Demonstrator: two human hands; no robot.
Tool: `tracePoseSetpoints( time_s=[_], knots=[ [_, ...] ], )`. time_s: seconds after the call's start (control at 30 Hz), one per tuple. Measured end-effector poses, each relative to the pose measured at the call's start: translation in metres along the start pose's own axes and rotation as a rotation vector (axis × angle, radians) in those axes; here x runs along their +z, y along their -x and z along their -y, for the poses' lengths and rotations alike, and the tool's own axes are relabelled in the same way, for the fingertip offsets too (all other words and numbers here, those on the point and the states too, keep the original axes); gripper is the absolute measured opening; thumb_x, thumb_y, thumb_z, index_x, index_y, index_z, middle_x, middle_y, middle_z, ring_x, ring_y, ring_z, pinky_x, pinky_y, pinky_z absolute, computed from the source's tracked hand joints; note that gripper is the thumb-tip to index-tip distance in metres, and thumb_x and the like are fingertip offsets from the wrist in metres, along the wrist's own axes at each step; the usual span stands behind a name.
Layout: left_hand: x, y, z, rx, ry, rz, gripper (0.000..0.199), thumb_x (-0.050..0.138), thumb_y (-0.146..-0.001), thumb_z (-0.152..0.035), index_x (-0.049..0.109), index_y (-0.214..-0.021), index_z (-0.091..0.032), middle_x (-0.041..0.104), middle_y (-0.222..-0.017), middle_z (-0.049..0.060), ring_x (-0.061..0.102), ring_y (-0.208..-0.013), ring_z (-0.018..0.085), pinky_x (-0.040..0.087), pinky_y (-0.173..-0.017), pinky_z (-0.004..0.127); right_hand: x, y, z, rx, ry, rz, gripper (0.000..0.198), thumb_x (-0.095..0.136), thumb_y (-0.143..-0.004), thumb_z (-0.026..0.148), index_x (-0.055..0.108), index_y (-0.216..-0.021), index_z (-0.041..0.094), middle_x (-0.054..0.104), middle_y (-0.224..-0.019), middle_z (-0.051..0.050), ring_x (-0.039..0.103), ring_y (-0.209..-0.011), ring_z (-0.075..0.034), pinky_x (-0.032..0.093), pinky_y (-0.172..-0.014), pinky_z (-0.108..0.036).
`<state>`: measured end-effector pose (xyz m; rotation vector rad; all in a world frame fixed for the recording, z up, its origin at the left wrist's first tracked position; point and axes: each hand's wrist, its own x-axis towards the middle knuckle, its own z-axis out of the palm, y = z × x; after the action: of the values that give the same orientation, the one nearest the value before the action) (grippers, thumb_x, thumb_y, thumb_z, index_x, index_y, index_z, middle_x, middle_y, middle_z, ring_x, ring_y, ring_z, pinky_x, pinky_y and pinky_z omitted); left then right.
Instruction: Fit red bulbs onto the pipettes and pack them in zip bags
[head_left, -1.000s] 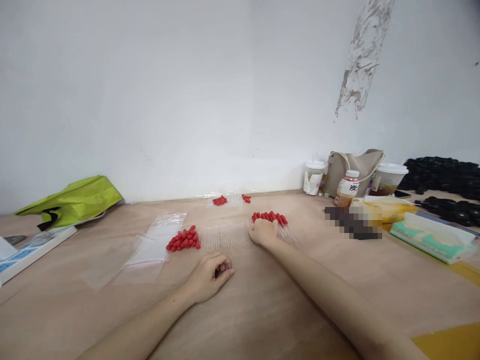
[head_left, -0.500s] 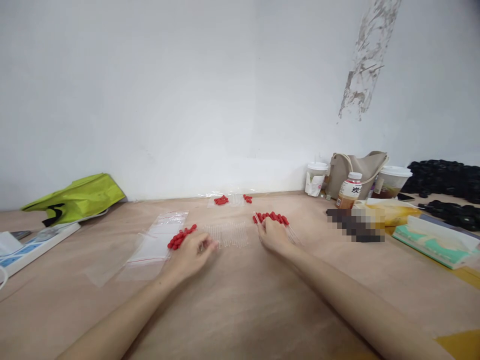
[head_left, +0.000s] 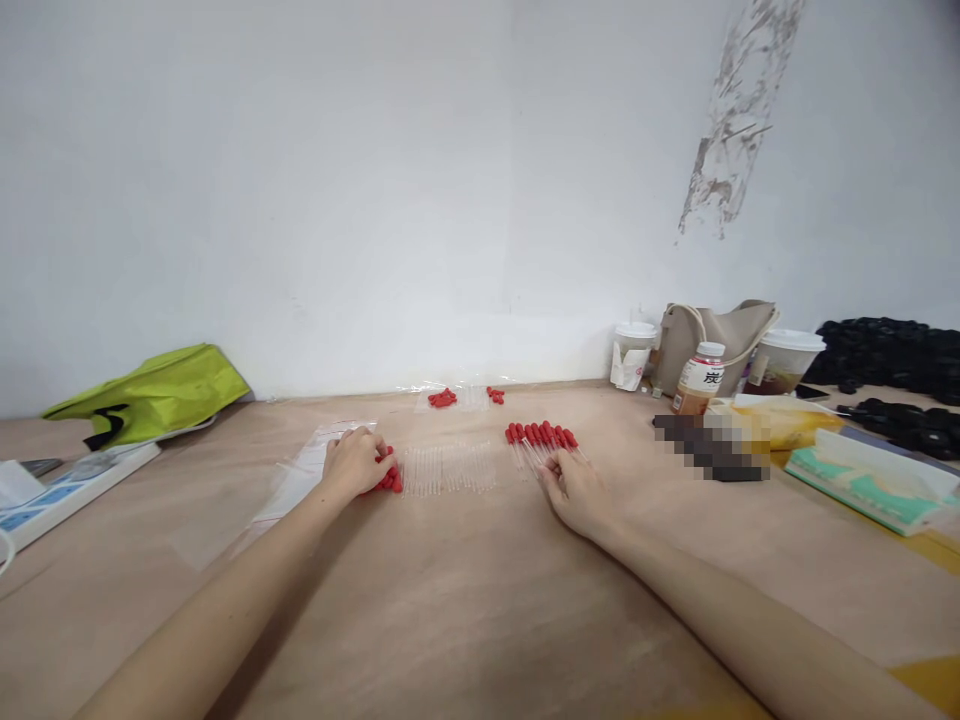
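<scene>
My left hand (head_left: 351, 462) is curled over a small pile of red rubber bulbs (head_left: 393, 478), its fingertips closed at the pile's right side. Beneath that hand lies a white and clear zip bag (head_left: 294, 482). In the middle, thin clear glass tubes (head_left: 448, 470) lie side by side in a row. On the right, several droppers (head_left: 541, 436), clear tubes with red bulbs at their far ends, form another row. The fingers of my right hand (head_left: 576, 490) are pinched together at the near ends of these dropper tubes, seemingly on one of them.
Against the wall lies a clear bag (head_left: 472, 400) with more red bulbs and tubes. At left are a power strip (head_left: 90, 495) and a yellow-green bag (head_left: 161, 395). Along the right stand a lidded cup (head_left: 632, 358), a bottle (head_left: 699, 380), a grey handbag (head_left: 724, 335) and a tissue pack (head_left: 870, 485).
My left hand has moved left and back from the loose tubes onto the red bulbs. My right hand has shifted right and nearer, from the bulb ends to the lower tubes of the droppers.
</scene>
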<state>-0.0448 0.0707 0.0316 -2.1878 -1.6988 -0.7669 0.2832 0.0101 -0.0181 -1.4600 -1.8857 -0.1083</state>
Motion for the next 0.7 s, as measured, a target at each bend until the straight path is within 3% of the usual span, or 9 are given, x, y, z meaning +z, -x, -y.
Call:
tracePoseSetpoints(
  time_s=[0.17,0.3,0.4,0.5,0.63,0.7],
  knots=[
    [-0.009,0.003,-0.010,0.015,0.022,-0.040,0.018,0.057,-0.070,-0.029,0.057,-0.056,-0.019,0.058,-0.070,0.010,0.052,-0.078,0.031,0.032,-0.073,0.049,0.001,0.001,-0.004,0.020,-0.050,-0.006,0.016,0.038,-0.082,0.028,0.049,-0.078,0.017,0.057,-0.075,-0.004,0.051,-0.075,-0.018,0.034,-0.072,-0.032],
    [-0.026,0.026,-0.039,0.101,0.091,-0.054,0.015,0.050,-0.078,-0.032,0.059,-0.073,-0.021,0.060,-0.083,0.006,0.051,-0.087,0.026,0.031,-0.082,0.043,0.001,0.002,-0.007,-0.056,-0.142,-0.010,0.018,0.040,-0.081,0.026,0.051,-0.091,0.015,0.058,-0.078,-0.006,0.052,-0.078,-0.018,0.038,-0.072,-0.031],
    [-0.030,0.054,-0.065,0.283,0.300,0.114,0.016,0.046,-0.081,-0.029,0.059,-0.080,-0.021,0.059,-0.083,0.002,0.053,-0.081,0.018,0.039,-0.074,0.031,-0.003,0.005,-0.003,-0.149,-0.220,0.040,0.027,0.039,-0.082,0.024,0.049,-0.105,0.013,0.059,-0.084,-0.007,0.052,-0.081,-0.018,0.040,-0.072,-0.029],
    [-0.023,0.077,-0.080,0.310,0.471,0.299,0.015,0.045,-0.082,-0.027,0.058,-0.081,-0.019,0.058,-0.077,0.001,0.053,-0.070,0.014,0.041,-0.063,0.024,-0.008,0.009,0.005,-0.244,-0.267,0.130,0.027,0.035,-0.085,0.022,0.053,-0.105,0.015,0.059,-0.088,-0.008,0.053,-0.082,-0.016,0.041,-0.073,-0.028],
    [-0.011,0.085,-0.080,0.236,0.560,0.349,0.014,0.048,-0.079,-0.023,0.058,-0.087,-0.017,0.057,-0.074,0.001,0.051,-0.063,0.012,0.040,-0.056,0.021,-0.009,0.014,0.015,-0.356,-0.262,0.174,0.025,0.034,-0.086,0.022,0.057,-0.092,0.017,0.058,-0.086,-0.007,0.051,-0.082,-0.016,0.040,-0.074,-0.028],
    [-0.009,0.083,-0.080,0.267,0.554,0.365,0.020,0.050,-0.078,-0.023,0.058,-0.095,-0.018,0.057,-0.079,0.002,0.052,-0.065,0.012,0.040,-0.058,0.022,-0.008,0.016,0.019,-0.380,-0.244,0.173,0.023,0.036,-0.086,0.023,0.058,-0.089,0.017,0.058,-0.083,-0.006,0.051,-0.080,-0.015,0.039,-0.072,-0.029]
  ],
)
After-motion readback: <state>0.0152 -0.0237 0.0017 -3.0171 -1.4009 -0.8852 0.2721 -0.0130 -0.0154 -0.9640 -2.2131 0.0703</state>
